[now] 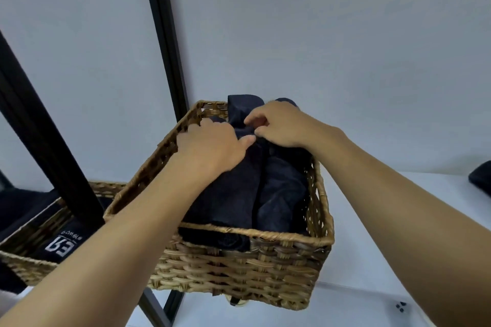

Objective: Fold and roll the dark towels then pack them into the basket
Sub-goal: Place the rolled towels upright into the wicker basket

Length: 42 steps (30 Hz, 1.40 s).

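A woven wicker basket (239, 265) stands on the white table, packed with several rolled dark towels (279, 194). One roll (241, 105) stands taller at the basket's far end. My left hand (212, 146) lies on top of the towels near the far left rim, its thumb stretched toward the other hand. My right hand (276, 125) is over the far middle of the basket, its fingers curled and pinching a fold of dark towel. Parts of the towels under both hands are hidden.
A mirror with a black frame (164, 34) leans at the left and reflects the basket (39, 241). Another dark towel (481, 178) lies at the right edge of the white table (358, 194). A pale wall rises behind.
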Each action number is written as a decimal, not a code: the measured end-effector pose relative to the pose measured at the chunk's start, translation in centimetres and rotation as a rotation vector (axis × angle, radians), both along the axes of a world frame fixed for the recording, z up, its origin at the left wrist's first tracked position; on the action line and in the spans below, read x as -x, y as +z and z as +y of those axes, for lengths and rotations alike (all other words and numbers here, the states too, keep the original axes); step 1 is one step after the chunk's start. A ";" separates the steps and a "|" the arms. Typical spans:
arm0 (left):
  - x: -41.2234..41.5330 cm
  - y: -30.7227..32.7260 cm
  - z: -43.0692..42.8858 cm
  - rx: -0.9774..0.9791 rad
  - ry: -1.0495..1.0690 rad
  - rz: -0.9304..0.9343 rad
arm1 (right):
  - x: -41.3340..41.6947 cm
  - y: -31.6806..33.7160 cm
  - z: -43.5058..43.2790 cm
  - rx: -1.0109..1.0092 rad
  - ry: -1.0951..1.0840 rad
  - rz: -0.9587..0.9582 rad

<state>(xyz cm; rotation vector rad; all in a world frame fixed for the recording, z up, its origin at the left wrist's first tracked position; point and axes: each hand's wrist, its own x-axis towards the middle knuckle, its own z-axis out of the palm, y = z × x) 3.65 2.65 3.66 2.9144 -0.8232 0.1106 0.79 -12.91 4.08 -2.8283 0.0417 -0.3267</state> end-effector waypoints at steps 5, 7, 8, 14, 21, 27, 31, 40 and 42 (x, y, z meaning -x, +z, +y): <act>3.4 5.6 -7.4 0.195 -0.251 0.032 | 5.0 1.9 -3.1 -0.278 -0.156 -0.293; 5.7 6.7 -11.6 0.242 -0.342 0.106 | 8.2 2.0 -6.2 -0.409 -0.258 -0.352; 6.8 6.9 -13.9 0.259 -0.383 0.157 | 9.8 1.8 -7.9 -0.472 -0.318 -0.369; 13.5 3.1 -27.3 0.367 -0.544 0.614 | 19.3 -2.3 -20.3 -0.439 -0.741 -0.349; 20.7 -9.0 -39.0 0.454 -0.441 1.107 | 29.2 -10.6 -31.7 -0.260 -1.198 -0.047; 24.8 -14.9 -44.1 0.486 -0.405 1.242 | 30.9 -14.1 -34.3 -0.522 -1.211 -0.017; 24.9 -14.1 -45.4 0.505 -0.313 1.265 | 30.0 -14.4 -34.0 -0.744 -1.187 -0.176; 12.7 -2.6 -37.4 0.661 -0.318 0.992 | 20.5 -5.0 -25.5 -1.091 -0.708 -0.188; 9.5 1.1 -33.2 0.714 -0.329 0.880 | 17.5 -1.8 -21.4 -1.107 -0.562 -0.195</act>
